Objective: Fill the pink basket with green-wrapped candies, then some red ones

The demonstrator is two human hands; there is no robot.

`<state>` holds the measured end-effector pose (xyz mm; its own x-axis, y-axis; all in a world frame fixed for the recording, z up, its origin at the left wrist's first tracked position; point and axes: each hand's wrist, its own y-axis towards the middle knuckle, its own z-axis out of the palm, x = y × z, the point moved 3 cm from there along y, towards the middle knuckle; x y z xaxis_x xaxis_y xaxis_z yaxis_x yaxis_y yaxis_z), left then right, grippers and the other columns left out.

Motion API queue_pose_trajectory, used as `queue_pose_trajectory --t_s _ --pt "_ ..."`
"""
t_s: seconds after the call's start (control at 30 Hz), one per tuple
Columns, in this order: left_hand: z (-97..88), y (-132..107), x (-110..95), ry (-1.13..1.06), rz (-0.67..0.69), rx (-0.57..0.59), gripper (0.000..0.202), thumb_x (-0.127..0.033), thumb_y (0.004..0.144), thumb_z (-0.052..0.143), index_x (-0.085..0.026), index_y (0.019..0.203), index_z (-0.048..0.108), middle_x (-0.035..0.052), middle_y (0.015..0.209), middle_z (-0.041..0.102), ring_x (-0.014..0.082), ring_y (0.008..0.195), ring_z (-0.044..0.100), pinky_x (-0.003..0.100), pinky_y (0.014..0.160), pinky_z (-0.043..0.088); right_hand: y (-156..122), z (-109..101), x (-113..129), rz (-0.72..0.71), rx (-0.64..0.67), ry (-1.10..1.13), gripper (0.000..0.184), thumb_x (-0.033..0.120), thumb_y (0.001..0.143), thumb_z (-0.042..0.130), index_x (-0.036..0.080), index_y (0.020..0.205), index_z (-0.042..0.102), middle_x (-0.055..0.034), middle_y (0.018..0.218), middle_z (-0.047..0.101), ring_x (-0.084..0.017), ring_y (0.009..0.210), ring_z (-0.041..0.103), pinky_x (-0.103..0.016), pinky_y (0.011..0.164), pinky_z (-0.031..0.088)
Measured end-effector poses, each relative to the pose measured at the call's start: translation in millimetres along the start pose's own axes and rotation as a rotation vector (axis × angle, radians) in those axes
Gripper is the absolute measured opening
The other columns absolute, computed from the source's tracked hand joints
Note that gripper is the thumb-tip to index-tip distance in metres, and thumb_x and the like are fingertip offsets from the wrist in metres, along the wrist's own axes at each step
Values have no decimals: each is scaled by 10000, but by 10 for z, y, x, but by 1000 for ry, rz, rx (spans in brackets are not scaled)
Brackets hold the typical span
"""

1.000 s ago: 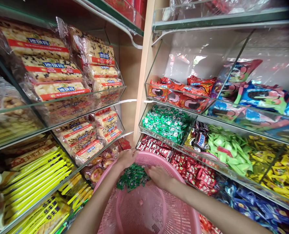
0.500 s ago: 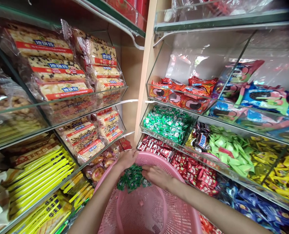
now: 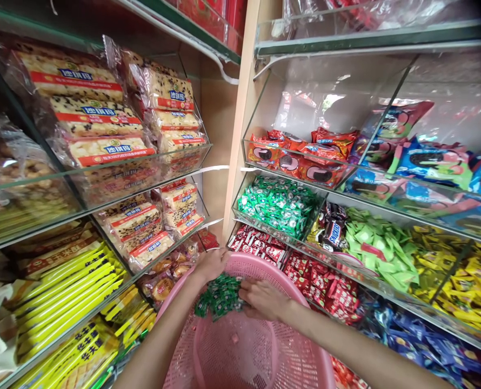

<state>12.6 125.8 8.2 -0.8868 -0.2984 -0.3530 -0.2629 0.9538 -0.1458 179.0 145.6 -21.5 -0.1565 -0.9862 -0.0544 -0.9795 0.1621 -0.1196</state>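
A pink plastic basket [image 3: 305,351] with perforated walls is in front of me, low in the view. Its far rim is held by my left hand [image 3: 210,265], fingers closed over the edge. A heap of small green-wrapped candies [image 3: 220,296] lies at the basket's far side, below that hand. Just right of the heap, inside the basket, is my right hand [image 3: 264,299], with its fingers curled in. Whatever those fingers hold, if anything, is hidden. One small pale pink piece [image 3: 235,338] shows on the basket's bottom.
More green candies [image 3: 276,208] fill a shelf bin beyond the basket. Red packets [image 3: 321,281], Snickers bars [image 3: 335,232] and light green packets [image 3: 380,248] sit in bins to the right. Wrapped pastry bars [image 3: 114,146] stack on the left shelves, with glass fronts [image 3: 143,173] and yellow packs [image 3: 70,297].
My right hand has shifted slightly to the right and down, away from the green candies, and its fingers are more curled. The left hand has stayed on the rim.
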Motion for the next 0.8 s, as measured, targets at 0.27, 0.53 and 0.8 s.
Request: queue_pose_trajectory --t_s 0.27,0.53,0.8 --pt "6 5 5 3 2 -8 436 -434 920 248 -213 1009 614 78 1034 676 221 1014 600 279 826 392 86 49 81 36 20 -101 412 496 743 629 144 956 610 -87 933 638 -232 858 597 -327 700 478" --pt "4 11 3 11 -8 -5 428 -426 917 256 -212 1009 616 80 1041 675 222 1004 605 278 814 400 80 43 67 73 20 -98 337 410 762 641 149 970 591 -77 969 633 -218 825 606 -322 679 486" --pt "-26 10 -43 5 -16 6 445 -450 910 252 -216 998 620 80 1027 680 229 995 605 288 815 397 87 111 57 141 16 -87 320 387 774 636 155 987 580 -85 964 633 -211 820 607 -317 671 479"
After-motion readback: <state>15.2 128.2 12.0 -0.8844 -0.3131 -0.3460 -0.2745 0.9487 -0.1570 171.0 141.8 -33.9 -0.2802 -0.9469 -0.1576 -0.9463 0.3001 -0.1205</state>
